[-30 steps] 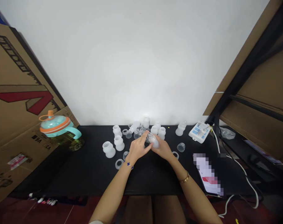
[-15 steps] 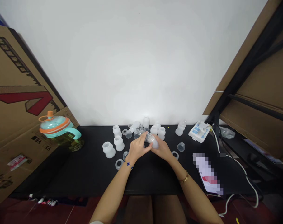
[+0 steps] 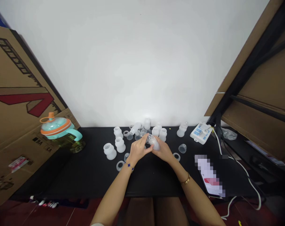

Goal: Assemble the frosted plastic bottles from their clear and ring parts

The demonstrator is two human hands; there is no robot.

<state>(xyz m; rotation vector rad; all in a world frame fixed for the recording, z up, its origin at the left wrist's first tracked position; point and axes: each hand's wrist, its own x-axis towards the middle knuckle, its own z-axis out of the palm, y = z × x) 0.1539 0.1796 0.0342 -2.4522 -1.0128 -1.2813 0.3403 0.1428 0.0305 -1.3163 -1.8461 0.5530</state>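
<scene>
Both hands hold one small white baby bottle (image 3: 155, 145), tilted with its clear top toward the upper left. My left hand (image 3: 139, 148) is closed at the clear top end. My right hand (image 3: 164, 150) wraps round the white body. Left of the hands stand several open white bottles (image 3: 109, 151). By my left wrist lie a clear ring (image 3: 120, 165) and a small clear nipple piece (image 3: 126, 156). Near my right wrist are another ring (image 3: 176, 156) and a clear dome cap (image 3: 182, 148). Beyond the hands, clear caps and rings (image 3: 138, 135) lie in a heap, partly hidden.
At the left stands a large teal and orange jug (image 3: 62, 133) before a cardboard box (image 3: 17, 125). A bottle with a nipple top (image 3: 182, 129) stands right of centre. Farther right are a white power strip (image 3: 201, 133), a phone (image 3: 210, 177) and a white cable (image 3: 244, 172).
Almost nothing differs. Both hands stay on the bottle, and the whole view has shifted very slightly.
</scene>
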